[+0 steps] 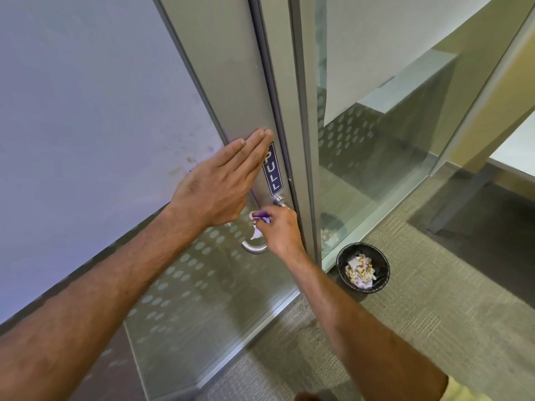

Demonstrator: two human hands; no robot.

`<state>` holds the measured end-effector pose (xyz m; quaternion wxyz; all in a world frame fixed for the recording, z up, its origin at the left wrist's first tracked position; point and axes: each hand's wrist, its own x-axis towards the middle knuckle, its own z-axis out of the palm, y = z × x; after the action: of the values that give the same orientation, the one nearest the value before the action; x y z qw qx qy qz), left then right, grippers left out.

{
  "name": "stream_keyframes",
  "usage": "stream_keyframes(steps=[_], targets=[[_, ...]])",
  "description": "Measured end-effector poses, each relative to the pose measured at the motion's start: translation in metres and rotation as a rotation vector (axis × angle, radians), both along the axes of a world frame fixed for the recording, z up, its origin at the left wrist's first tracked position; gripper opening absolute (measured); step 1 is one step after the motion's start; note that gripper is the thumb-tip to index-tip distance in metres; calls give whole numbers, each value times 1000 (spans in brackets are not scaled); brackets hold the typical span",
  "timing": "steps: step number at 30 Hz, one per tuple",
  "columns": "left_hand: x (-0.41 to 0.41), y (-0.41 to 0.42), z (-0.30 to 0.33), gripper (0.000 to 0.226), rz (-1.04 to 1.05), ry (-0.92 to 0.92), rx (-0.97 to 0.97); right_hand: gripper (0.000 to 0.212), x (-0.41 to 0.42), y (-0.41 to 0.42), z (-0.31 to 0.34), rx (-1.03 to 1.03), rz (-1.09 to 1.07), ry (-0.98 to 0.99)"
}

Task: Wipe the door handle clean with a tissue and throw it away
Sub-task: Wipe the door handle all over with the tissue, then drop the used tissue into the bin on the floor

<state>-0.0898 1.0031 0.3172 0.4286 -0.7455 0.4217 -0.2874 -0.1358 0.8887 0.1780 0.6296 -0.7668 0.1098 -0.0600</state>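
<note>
Door handle (262, 240) is sitting just below the middle of the frame, a curved metal lever running from its round base under the blue PULL sticker (273, 169) down and leftward to a hooked end, and I am working along it with the tissue (258, 225). I am pinching the tissue between the thumb and fingertips of my right hand (279, 228), the fingers curled down over the lever; the wad is looking white with purple staining, and it seems to be touching the handle, though my fingers are hiding the exact contact.

My left hand (220, 183) is lying flat on the metal stile of the door (225, 82), fingers straight and pressed together, tips pointing toward the upper right beside the sticker. I judge I am bracing the door this way so it is not swinging while I am rubbing.

My right forearm is reaching in from the lower right, wrist bent down; my left arm is crossing from the lower left, nearly straight.

Lower right of centre, the small black bin (362, 267) is standing on the carpet (434, 314) beside the glass panel (376, 140), already holding crumpled tissues, close at hand for the throw.
</note>
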Motion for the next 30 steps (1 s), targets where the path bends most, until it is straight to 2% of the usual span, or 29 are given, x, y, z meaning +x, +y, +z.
stream_keyframes(steps=[2, 7, 9, 12, 16, 20, 23, 28, 30], targets=[[0, 0, -1, 79, 4, -1, 3, 11, -3, -12, 6, -20, 22, -25], [-2, 3, 0, 78, 50, 53, -43, 12, -23, -75, 8, -78, -98, -45], [-3, 0, 3, 78, 30, 152, -166, 18, -30, -100, 8, -57, -84, 0], [-16, -16, 3, 77, 28, 352, -453, 20, -36, -131, 16, -29, -12, -10], [-48, -45, -29, 67, 91, 500, -654, 26, -34, -170, 16, -16, 89, -28], [-74, -85, -76, 65, 259, 638, -801, 16, -25, -214, -1, -74, 234, 17], [-86, -124, -113, 67, 428, 740, -904, 21, -15, -249, -27, -60, 301, 99], [-94, -178, -190, 72, 725, 1017, -1117, 7, 1, -300, -86, -263, 449, 260], [-96, -193, -227, 74, 785, 1067, -1192, 11, 9, -314, -119, -366, 549, 295]])
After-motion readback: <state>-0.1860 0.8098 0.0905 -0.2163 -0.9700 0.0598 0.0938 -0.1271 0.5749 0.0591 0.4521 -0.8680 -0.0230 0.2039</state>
